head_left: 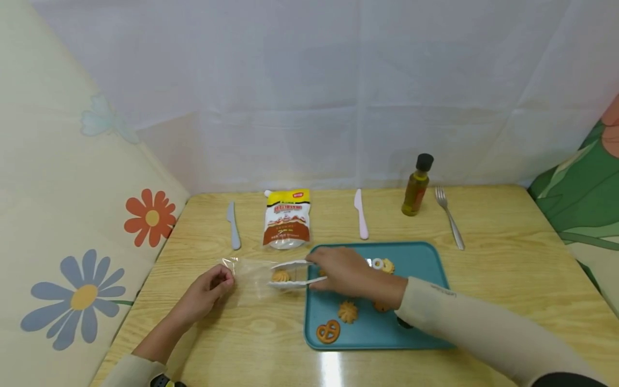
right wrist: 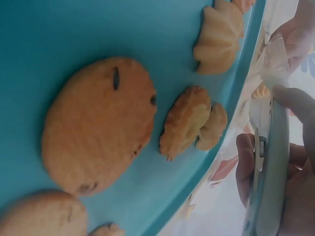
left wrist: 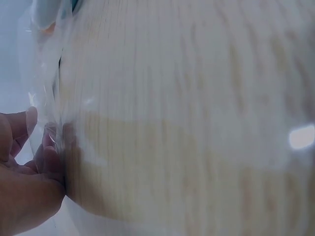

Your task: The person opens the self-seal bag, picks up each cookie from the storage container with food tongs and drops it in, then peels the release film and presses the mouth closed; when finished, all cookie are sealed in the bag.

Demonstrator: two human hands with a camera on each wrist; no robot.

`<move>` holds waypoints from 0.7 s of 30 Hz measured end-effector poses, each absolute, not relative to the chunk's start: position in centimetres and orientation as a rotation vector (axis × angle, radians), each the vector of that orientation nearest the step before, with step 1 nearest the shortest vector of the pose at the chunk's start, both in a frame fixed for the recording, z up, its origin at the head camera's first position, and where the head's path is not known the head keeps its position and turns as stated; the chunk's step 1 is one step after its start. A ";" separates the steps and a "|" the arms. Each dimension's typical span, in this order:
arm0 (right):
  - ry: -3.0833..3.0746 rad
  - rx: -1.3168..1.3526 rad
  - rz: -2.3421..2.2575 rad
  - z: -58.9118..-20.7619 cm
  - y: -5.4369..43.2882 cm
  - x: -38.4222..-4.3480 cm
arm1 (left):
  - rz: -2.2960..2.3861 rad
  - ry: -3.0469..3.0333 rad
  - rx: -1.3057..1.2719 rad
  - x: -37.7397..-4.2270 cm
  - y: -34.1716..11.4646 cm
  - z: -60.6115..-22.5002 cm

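Observation:
My left hand (head_left: 205, 294) pinches the left end of a clear plastic bag (head_left: 250, 280) on the table; in the left wrist view its fingers lie about the thin film. My right hand (head_left: 345, 273) grips white tongs (head_left: 289, 284), which point left. Between the tong arms sits a swirled cookie (head_left: 281, 276), at the right part of the bag. Whether the tong tips are inside the bag or over it, I cannot tell. Beneath my right hand lies a teal tray (head_left: 420, 258) with a pretzel (head_left: 328, 331), a star-shaped cookie (head_left: 347, 312) and several other cookies, partly hidden by the arm.
Behind the bag stands a yellow, white and brown snack pouch (head_left: 287, 220). A grey knife (head_left: 234, 226), a pink knife (head_left: 361, 215), a dark-capped oil bottle (head_left: 416, 191) and a metal fork (head_left: 450, 217) line the back of the table.

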State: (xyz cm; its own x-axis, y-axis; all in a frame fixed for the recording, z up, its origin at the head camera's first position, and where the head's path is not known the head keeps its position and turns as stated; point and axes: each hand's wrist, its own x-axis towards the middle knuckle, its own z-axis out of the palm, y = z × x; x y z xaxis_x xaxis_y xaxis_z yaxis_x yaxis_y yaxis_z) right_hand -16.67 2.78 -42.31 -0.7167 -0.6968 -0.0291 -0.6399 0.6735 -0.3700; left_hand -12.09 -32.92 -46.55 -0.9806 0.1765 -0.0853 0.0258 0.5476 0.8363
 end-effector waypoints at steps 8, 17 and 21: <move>2.636 -1.171 -0.541 -42.5 2.5 -16.5 | 1.410 2.612 0.152 -12.1 -32.8 -46.3; 2.691 -1.096 -0.577 -42.4 3.1 -16.3 | 1.296 2.643 0.133 -12.3 -32.4 -45.9; 2.714 -1.095 -0.597 -42.4 3.2 -16.3 | 1.144 2.731 0.175 -12.5 -31.7 -45.6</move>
State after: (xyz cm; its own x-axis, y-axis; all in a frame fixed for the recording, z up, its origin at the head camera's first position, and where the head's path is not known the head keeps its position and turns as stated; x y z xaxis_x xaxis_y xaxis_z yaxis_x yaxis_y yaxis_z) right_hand -16.33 3.18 -42.43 -0.7208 -0.6931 0.0059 -0.6315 0.6532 -0.4177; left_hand -12.55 -31.73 -45.60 -0.9778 0.1752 -0.1151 0.0408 0.6980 0.7150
